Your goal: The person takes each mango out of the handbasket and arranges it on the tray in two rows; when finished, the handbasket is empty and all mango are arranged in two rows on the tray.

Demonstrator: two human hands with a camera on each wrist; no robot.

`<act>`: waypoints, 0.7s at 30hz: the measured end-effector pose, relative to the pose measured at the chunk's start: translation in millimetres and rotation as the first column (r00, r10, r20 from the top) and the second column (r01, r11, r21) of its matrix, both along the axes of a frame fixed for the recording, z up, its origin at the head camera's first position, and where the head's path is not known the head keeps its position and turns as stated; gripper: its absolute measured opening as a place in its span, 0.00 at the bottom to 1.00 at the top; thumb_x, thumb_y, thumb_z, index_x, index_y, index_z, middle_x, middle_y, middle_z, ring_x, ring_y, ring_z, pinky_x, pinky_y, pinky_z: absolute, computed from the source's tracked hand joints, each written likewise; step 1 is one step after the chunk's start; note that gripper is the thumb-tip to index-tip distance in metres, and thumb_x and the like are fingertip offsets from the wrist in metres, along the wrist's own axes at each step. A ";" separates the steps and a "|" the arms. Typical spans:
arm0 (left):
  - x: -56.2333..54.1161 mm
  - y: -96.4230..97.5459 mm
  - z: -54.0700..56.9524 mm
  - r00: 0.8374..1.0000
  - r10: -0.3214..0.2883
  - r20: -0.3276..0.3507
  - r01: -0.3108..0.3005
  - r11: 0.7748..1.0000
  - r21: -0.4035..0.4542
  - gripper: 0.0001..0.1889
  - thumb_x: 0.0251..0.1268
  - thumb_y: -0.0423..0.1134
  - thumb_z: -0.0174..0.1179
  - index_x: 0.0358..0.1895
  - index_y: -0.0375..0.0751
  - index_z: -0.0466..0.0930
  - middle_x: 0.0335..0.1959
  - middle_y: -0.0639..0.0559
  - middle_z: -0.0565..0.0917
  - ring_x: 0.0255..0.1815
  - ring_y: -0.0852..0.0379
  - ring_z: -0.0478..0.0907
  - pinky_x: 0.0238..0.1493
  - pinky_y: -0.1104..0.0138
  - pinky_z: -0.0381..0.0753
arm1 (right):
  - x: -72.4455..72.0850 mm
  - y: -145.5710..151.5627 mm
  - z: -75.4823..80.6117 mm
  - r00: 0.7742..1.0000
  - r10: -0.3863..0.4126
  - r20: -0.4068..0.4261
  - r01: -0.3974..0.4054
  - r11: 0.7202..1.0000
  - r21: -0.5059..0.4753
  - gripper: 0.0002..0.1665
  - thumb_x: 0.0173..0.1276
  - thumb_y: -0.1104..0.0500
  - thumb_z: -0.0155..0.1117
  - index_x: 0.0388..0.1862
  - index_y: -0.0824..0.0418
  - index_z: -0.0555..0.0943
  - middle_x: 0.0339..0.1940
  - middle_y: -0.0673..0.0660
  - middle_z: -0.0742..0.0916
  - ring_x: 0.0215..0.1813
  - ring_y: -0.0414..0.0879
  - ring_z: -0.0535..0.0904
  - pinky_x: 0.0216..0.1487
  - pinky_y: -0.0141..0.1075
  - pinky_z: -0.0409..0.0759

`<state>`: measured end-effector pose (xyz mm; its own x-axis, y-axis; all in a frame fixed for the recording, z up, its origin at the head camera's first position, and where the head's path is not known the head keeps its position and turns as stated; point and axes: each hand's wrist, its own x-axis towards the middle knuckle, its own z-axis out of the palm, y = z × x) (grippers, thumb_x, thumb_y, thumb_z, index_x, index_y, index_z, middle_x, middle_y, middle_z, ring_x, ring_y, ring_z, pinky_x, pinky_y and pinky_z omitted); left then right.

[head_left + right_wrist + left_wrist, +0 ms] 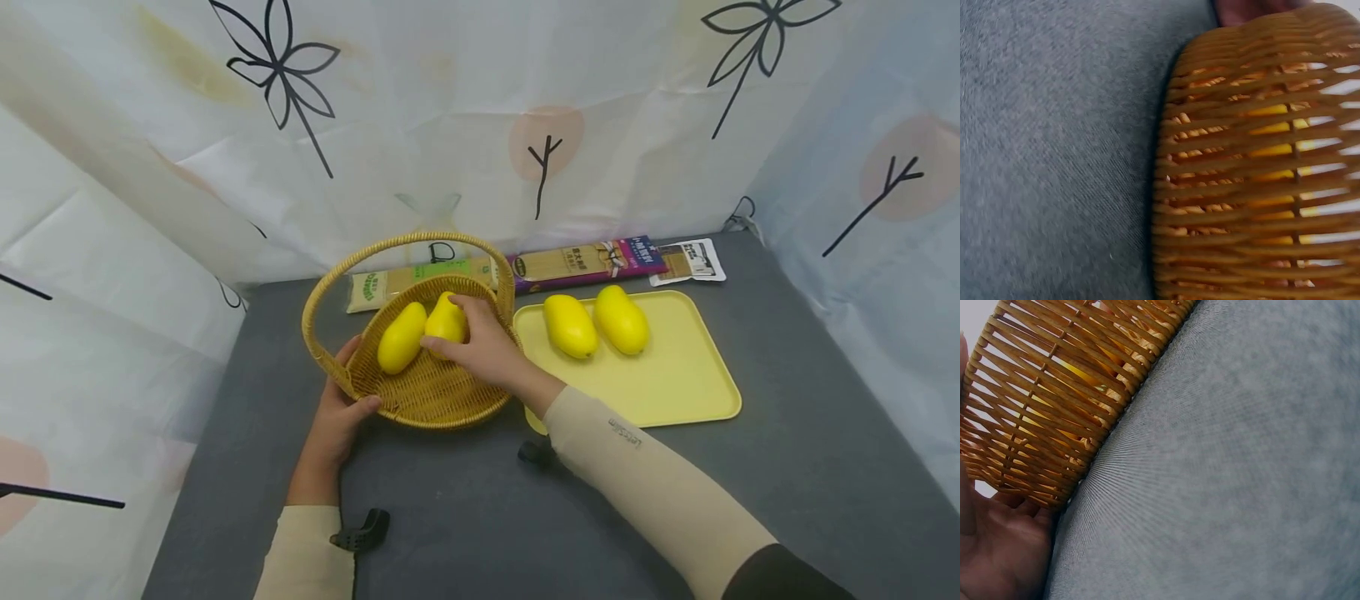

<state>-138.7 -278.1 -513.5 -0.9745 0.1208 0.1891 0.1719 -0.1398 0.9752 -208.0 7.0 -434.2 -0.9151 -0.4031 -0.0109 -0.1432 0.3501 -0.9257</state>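
A wicker basket (pixel 431 408) with a tall arched handle stands on the dark table. My left hand (pixel 339 427) grips its left side, thumb over the rim and fingers round the outside wall. Inside the basket, my right hand (pixel 483 343) holds a yellow mango (pixel 444 318) between thumb and fingers. Another mango (pixel 401 340) lies just left of it in the basket. Through the weave, yellow (pixel 1272 150) shows in the right wrist view. The left wrist view has the left palm (pixel 1007 550) against the basket's lower wall (pixel 1054 406).
To the right lies a pale yellow tray (pixel 675 383) bearing two mangoes, one on the left (pixel 570 327) and one on the right (pixel 622 321). Behind stand a green-labelled noodle packet (pixel 375 290), a purple packet (pixel 577 262) and a small pouch (pixel 690 261), near the patterned curtain (pixel 465 150).
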 end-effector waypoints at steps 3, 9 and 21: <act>-0.4 0.9 0.6 1.000 -0.002 -0.003 0.002 1.000 0.000 0.49 0.72 0.25 0.71 0.90 0.48 0.54 0.86 0.42 0.58 0.78 0.48 0.66 0.70 0.64 0.71 | -1.4 -3.8 -1.8 1.000 0.014 -0.028 -0.013 0.998 0.055 0.54 0.76 0.34 0.71 0.89 0.56 0.60 0.83 0.60 0.65 0.71 0.53 0.72 0.68 0.51 0.75; 0.1 0.9 0.2 1.000 0.007 0.000 -0.007 1.000 -0.001 0.49 0.72 0.24 0.71 0.90 0.48 0.54 0.86 0.42 0.58 0.77 0.49 0.67 0.69 0.64 0.72 | -4.6 -10.7 -7.4 1.000 0.028 0.001 -0.027 0.986 0.166 0.51 0.77 0.34 0.69 0.90 0.50 0.62 0.87 0.62 0.59 0.78 0.59 0.66 0.71 0.56 0.72; -1.2 0.8 -1.0 1.000 -0.001 -0.002 0.001 1.000 0.014 0.49 0.71 0.23 0.71 0.90 0.49 0.54 0.86 0.42 0.58 0.79 0.48 0.64 0.72 0.64 0.69 | -3.1 -17.7 -8.8 0.998 0.008 -0.056 0.010 0.950 0.313 0.30 0.83 0.48 0.68 0.78 0.49 0.74 0.82 0.63 0.64 0.76 0.63 0.66 0.67 0.59 0.74</act>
